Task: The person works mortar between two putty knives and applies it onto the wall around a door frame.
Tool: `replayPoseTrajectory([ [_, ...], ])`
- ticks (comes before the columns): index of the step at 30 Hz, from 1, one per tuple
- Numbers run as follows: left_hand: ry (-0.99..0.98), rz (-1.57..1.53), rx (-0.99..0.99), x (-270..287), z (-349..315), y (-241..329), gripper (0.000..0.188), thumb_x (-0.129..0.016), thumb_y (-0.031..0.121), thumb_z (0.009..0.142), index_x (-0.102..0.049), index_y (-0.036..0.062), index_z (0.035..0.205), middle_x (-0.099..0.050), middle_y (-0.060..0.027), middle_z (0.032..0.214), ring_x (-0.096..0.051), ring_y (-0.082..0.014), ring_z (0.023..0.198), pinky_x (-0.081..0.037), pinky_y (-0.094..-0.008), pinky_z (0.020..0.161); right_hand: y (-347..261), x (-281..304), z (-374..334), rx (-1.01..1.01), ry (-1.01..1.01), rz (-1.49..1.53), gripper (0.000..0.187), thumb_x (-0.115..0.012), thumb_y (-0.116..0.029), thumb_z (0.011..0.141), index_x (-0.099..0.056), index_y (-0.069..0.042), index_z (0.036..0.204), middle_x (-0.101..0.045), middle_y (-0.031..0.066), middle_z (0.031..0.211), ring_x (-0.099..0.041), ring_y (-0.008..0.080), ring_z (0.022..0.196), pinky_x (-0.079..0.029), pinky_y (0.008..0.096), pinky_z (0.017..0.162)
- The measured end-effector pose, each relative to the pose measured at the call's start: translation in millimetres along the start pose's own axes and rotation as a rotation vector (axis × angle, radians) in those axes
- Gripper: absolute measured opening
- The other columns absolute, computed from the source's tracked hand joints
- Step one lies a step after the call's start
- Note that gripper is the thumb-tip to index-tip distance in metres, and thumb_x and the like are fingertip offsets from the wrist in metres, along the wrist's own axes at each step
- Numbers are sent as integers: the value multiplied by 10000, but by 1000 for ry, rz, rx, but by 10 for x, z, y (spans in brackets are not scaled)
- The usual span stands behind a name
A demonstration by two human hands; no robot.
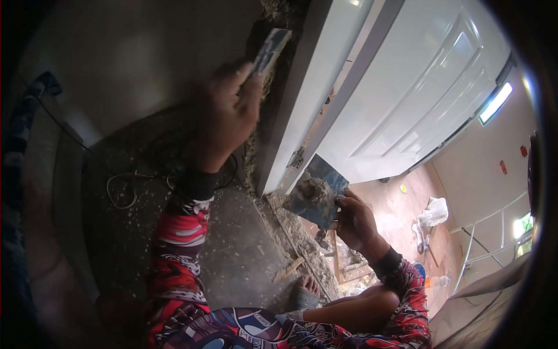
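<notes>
My left hand (229, 110), slightly blurred, grips a putty knife (271, 51) whose flat blade is smeared with grey. The blade is up against the rough gap (268, 87) between the wall and the white door frame (317, 81). Lower and to the right, my right hand (354, 220) pinches the edge of a dark, flat square plate (326, 216). A lump of wet mortar (314, 191) sits on that plate, just below the frame's hinge (297, 157). The putty knife's handle is hidden inside my left fist.
A white panelled door (424, 93) stands at the right of the frame. Broken rubble (279, 221) runs along the threshold, near my bare foot (308, 285). A looped cable (122, 192) lies on the dark floor at left. Beyond the doorway are a white bag (433, 212) and a metal rack (488, 232).
</notes>
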State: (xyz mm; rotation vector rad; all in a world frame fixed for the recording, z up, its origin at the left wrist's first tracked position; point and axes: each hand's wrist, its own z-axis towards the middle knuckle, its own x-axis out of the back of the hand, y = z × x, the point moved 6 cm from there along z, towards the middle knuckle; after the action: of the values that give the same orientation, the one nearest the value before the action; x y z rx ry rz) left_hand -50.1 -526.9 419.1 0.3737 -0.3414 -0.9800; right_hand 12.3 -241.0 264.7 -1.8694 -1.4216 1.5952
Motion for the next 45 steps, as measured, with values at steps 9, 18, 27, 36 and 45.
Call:
replayPoseTrajectory([
  [9, 6, -131, 86, -13, -826, -26, 117, -635, 22, 900, -636, -57, 986, -625, -150, 797, -617, -256, 725, -471, -352, 634, -56, 229, 59, 96, 129, -114, 252, -432, -111, 991, -469, -34, 1228, -623, 109, 1090, -673, 239, 835, -602, 395, 665],
  [18, -727, -98, 193, -173, -1164, 270, 188, -612, 2, 881, -649, -78, 1047, -635, -166, 827, -614, -280, 719, -481, -339, 663, -35, 317, 145, 69, 111, -45, 252, -436, -103, 997, -493, -13, 1225, -621, 120, 1056, -693, 248, 797, -612, 399, 643],
  [27, -793, -26, 96, -270, -1200, 343, 168, -575, -38, 879, -649, -83, 1024, -603, -169, 772, -591, -284, 680, -459, -357, 616, 32, 224, 200, 65, 120, -127, 142, -457, -101, 997, -487, -16, 1108, -603, 101, 984, -688, 212, 726, -623, 353, 604],
  [36, -815, -47, 88, -307, -1234, 371, 158, -592, -32, 874, -653, -85, 1010, -615, -181, 782, -593, -303, 656, -462, -375, 595, 121, 281, 259, 43, 103, -86, 176, -449, -109, 1005, -484, -3, 1141, -622, 94, 988, -691, 199, 714, -626, 328, 614],
  [45, -914, -14, -9, -534, -1460, 371, 216, -618, -24, 830, -663, -42, 1041, -581, -156, 681, -573, -310, 623, -441, -390, 535, 61, 241, 307, 35, 59, -156, 273, -452, -112, 1010, -483, 55, 1224, -652, 153, 1031, -705, 211, 768, -627, 337, 655],
])
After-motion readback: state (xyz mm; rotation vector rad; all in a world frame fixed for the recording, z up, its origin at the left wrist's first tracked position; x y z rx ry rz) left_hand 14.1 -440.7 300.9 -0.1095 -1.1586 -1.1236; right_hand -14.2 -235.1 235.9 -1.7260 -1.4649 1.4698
